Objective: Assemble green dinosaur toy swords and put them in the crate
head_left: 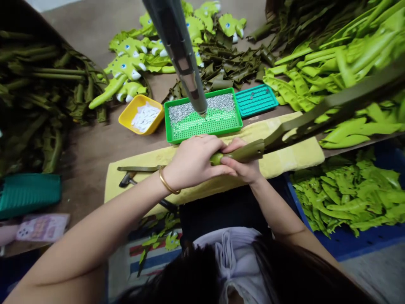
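My left hand (194,162), with a gold bangle at its wrist, is closed around the near end of a long olive-green plastic toy part (284,131). My right hand (248,171) grips the same part from below, its thumb pressed near a small lime-green end piece (217,158). From there the part stretches toward the upper right. Both hands are over a folded yellow towel (294,156). Beyond them, an electric screwdriver (186,63) hangs with its tip above a green tray (204,137) of small metal screws. My left fingers partly hide the part's end.
A yellow bowl (126,120) holds white pieces; a teal tray (256,101) lies beside the screws. A hammer (126,179) rests on the towel. Lime dinosaur-head pieces (129,63) and olive parts (44,80) are piled behind and left. Lime parts (363,194) fill a blue crate at right.
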`<action>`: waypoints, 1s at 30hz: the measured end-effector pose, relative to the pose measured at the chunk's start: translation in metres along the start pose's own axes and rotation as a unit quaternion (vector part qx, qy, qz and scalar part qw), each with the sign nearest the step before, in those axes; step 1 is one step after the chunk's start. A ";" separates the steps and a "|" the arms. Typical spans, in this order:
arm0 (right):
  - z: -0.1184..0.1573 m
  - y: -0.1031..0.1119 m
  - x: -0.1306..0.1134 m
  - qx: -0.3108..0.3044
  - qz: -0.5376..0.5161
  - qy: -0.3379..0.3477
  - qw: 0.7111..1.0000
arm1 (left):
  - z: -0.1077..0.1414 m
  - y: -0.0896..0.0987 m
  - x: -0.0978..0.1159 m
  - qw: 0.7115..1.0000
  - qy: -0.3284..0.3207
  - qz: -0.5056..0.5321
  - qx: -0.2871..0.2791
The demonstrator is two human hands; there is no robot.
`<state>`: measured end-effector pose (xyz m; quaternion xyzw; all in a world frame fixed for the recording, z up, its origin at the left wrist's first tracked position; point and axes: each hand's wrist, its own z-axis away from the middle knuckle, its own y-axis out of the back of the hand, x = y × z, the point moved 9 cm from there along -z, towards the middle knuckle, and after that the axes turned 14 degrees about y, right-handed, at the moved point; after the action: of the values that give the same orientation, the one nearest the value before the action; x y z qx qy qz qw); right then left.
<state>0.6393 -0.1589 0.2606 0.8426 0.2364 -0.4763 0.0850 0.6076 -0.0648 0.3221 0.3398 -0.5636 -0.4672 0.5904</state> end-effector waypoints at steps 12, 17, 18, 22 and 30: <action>-0.007 0.074 0.020 0.054 0.021 -0.090 0.994 | -0.045 -0.027 0.036 0.988 0.068 -0.050 -0.132; 0.001 0.275 -0.024 0.184 0.443 -0.086 0.873 | -0.062 -0.038 0.014 0.985 0.097 0.019 -0.141; 0.002 0.306 -0.037 0.212 0.497 -0.078 0.838 | -0.064 -0.040 0.011 0.985 0.102 0.040 -0.136; -0.016 0.354 -0.054 0.243 0.560 -0.049 0.791 | -0.069 -0.049 0.010 0.981 0.112 0.097 -0.124; -0.110 0.310 0.004 0.092 0.668 -0.109 0.730 | -0.070 -0.058 0.015 0.984 0.117 0.083 -0.108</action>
<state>0.8740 -0.3880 0.2901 0.7291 -0.4436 -0.4044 0.3286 0.6656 -0.1065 0.2639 0.2787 -0.4630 -0.4318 0.7221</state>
